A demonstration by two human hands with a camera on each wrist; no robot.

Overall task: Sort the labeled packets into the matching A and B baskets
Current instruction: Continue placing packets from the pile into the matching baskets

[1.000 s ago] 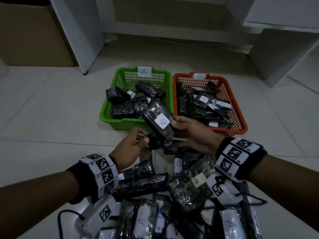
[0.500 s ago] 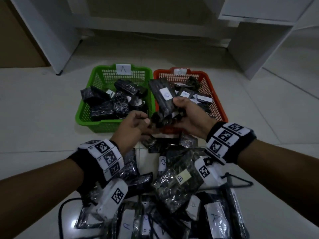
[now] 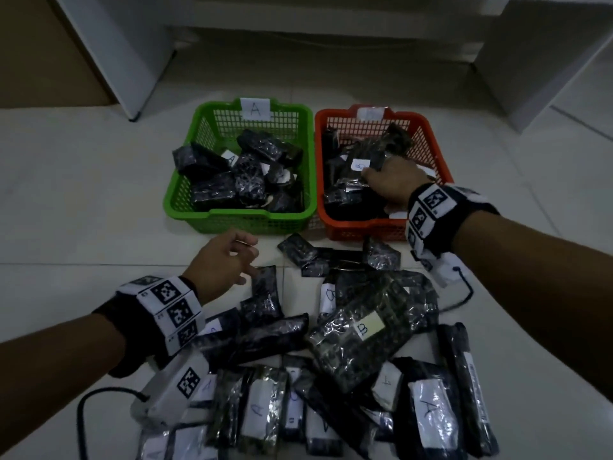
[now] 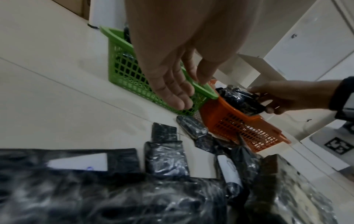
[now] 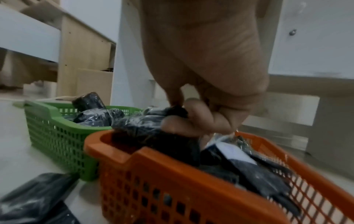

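Your right hand (image 3: pixel 394 184) pinches a soft, crinkly, light packet (image 3: pixel 356 167) by its end over the orange basket (image 3: pixel 358 227); left hand (image 3: pixel 225 260) open, empty.

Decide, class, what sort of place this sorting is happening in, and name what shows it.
Probably an indoor room or storeroom, worked at floor level: pale floor tiles, white furniture panels and a cardboard box stand behind the green basket and orange basket.

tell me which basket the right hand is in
The orange basket, right of the green one; the right hand grips a packet inside it.
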